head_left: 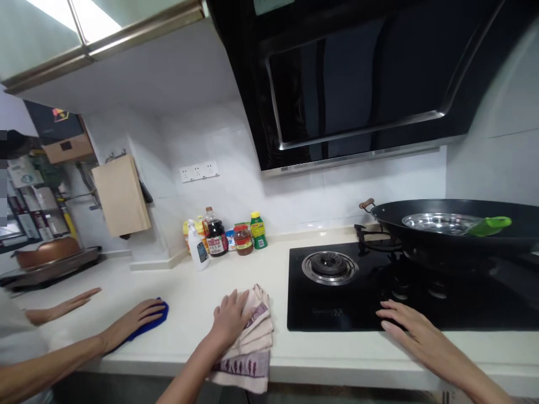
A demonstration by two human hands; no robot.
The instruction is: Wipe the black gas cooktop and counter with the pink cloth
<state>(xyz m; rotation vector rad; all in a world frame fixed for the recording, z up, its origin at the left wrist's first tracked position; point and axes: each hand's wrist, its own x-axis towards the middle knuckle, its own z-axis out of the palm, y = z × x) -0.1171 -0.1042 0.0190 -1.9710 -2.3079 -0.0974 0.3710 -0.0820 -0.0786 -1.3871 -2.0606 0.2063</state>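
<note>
My left hand (231,318) presses down on a folded dish towel (252,359), pink-beige with purple lavender print, its fingers bent over the cloth. One end of the towel hangs over the counter's front edge. At the front edge of the black gas cooktop (332,308) is my right hand (415,331), holding nothing, fingers extended and slightly apart. On the left, a co-worker's hand lies on a blue cloth (158,317); that person's other hand (67,307) rests flat on the white counter (181,303).
A black wok (442,241) stands on the right burner, with a metal strainer (438,222) and a green-handled utensil (490,225) in it. A spray bottle (197,247), a dark sauce bottle (217,235), a jar (243,240) and a green bottle (258,230) line the wall. The range hood (357,84) hangs overhead.
</note>
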